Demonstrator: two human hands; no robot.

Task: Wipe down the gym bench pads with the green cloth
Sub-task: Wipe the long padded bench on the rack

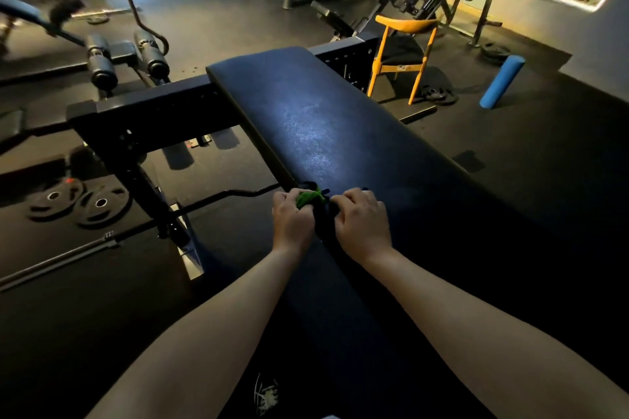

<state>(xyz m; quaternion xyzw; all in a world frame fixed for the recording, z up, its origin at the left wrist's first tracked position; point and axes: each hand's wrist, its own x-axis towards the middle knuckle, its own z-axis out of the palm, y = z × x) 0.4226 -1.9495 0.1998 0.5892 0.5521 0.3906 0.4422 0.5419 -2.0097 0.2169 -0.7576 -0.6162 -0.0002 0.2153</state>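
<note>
Cloth [308,198], green and bunched into a small wad, sits on the near left part of the bench pad [316,126], close to the pad's left edge. Left hand [292,218] grips the wad: its fingers are curled and pressed together around the cloth, knuckles up. Right hand [363,222] rests just beside it on the same surface, fingers curled under; whether they hold an end of the cloth cannot be told, as that area is dark. Both forearms reach in from the bottom of the view.

Pad is dark, long and padded, running away from the person toward the upper left, with a pale sheen at mid-length. A black steel frame [143,112] crosses under its far end. Left of the bench, two weight plates [78,202] lie flat on the floor beside a bar [58,260]. To the right, well apart, stand a yellow wooden chair [405,51] and a blue foam roller [503,82].
</note>
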